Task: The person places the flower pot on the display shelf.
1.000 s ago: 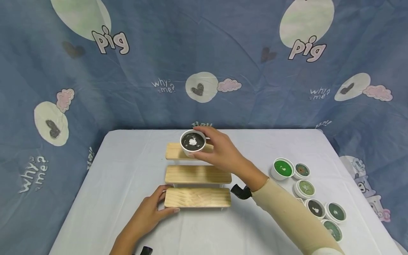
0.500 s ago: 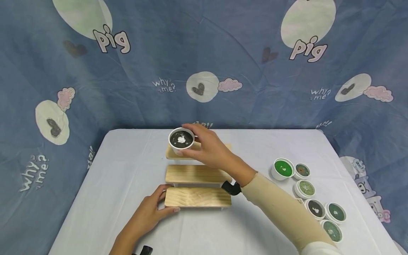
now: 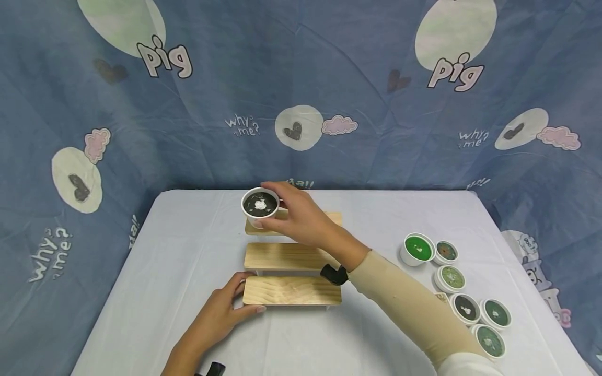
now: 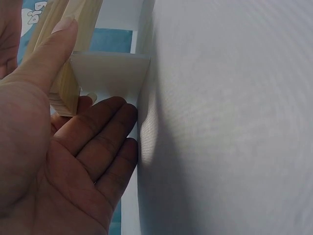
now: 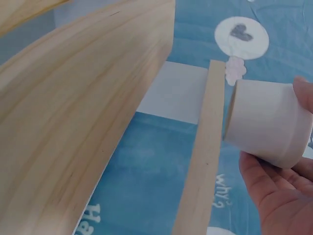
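My right hand (image 3: 303, 216) grips a small white cup (image 3: 260, 204) by its side, thumb in front and a finger at the back. Dark filling with a white patch shows inside. The cup is upright over the left end of the top board of a three-step wooden display stand (image 3: 291, 291). In the right wrist view the base of the cup (image 5: 266, 122) is right at the top board (image 5: 205, 147). My left hand (image 3: 218, 313) holds the stand's lowest board at its left end, thumb at the front edge. Its other fingers lie by a pale side support (image 4: 110, 68).
To the right on the white tablecloth (image 3: 367, 334) stand several white cups with green, brown or dark filling, among them a bright green one (image 3: 417, 248) and a dark one (image 3: 465, 308). A blue printed cloth (image 3: 376, 146) hangs behind the table.
My right hand has carried the cup leftward along the top board to its left end, slowing in the last half second. The left hand and the stand have stayed in place.
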A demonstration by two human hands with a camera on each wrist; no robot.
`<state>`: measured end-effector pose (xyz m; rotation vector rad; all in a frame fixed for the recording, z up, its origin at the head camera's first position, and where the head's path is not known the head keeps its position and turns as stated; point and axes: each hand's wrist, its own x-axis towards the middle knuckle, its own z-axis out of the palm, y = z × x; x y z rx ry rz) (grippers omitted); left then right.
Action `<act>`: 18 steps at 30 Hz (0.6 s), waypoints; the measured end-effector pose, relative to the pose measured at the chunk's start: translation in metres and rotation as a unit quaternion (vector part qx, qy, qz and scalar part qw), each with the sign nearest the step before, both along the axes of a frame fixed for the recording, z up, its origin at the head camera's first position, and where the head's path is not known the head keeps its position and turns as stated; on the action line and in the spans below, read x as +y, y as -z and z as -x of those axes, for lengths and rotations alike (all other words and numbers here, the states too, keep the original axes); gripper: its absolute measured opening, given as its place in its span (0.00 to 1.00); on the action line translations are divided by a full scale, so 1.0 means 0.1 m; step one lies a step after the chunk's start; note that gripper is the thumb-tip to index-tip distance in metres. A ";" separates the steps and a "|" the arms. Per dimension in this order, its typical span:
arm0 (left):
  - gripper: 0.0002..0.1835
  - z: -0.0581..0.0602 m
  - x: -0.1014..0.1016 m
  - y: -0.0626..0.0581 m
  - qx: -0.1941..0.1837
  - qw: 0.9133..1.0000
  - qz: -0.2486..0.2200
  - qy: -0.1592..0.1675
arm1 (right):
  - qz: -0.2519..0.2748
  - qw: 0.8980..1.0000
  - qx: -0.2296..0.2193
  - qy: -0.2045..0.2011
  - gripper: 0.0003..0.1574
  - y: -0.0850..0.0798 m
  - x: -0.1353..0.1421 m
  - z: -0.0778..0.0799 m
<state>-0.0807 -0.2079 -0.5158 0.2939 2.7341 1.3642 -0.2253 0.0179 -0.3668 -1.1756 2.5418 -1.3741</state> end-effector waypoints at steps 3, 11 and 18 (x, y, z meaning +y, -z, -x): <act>0.39 0.00 0.00 0.00 -0.004 1.000 -0.002 -0.001 | 0.000 1.000 -0.001 -0.001 0.47 0.02 -0.02 0.01; 0.39 -0.01 0.00 -0.01 -0.003 1.000 0.008 0.001 | -0.012 1.000 0.011 -0.005 0.48 0.09 -0.03 0.03; 0.40 0.01 0.00 0.00 -0.001 1.000 0.006 0.005 | -0.011 1.000 0.011 -0.012 0.48 0.09 -0.02 0.04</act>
